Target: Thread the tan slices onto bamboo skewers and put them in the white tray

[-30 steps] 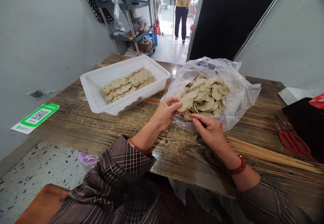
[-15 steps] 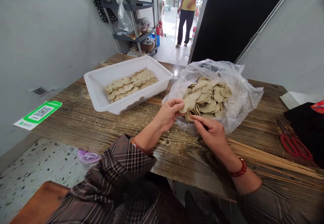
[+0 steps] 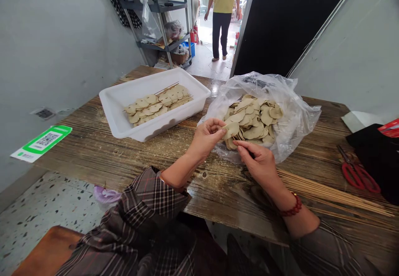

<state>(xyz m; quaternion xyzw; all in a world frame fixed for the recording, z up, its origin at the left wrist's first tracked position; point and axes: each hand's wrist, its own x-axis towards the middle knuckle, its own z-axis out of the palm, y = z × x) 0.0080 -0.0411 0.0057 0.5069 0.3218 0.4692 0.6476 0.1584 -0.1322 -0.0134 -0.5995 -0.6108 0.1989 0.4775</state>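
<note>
My left hand (image 3: 208,136) is closed, pinching a thin, round tan slice (image 3: 231,130) between thumb and fingers. Just to the right, my right hand (image 3: 258,159) has its thumb and forefinger pressed together on what looks like a bamboo skewer; only a short bit near the fingertips shows. Both hands are at the near edge of a clear plastic bag (image 3: 299,118) that lies open around a heap of loose slices (image 3: 254,120). To the left, a white plastic tray (image 3: 115,120) contains skewered slices (image 3: 146,107) laid in rows.
A bundle of bamboo skewers (image 3: 330,190) lies on the wooden table (image 3: 174,159) beside my right forearm. Red-handled scissors (image 3: 358,176) and a black cloth-like item (image 3: 368,147) are at the right. A green-framed code card (image 3: 46,141) sits left. Beyond are a cart (image 3: 174,6) and a person (image 3: 222,18).
The slice in my left hand has tilted and now shows a narrower face. My right hand keeps its pinch close by. In the doorway, the person has turned away. The view has shifted slightly.
</note>
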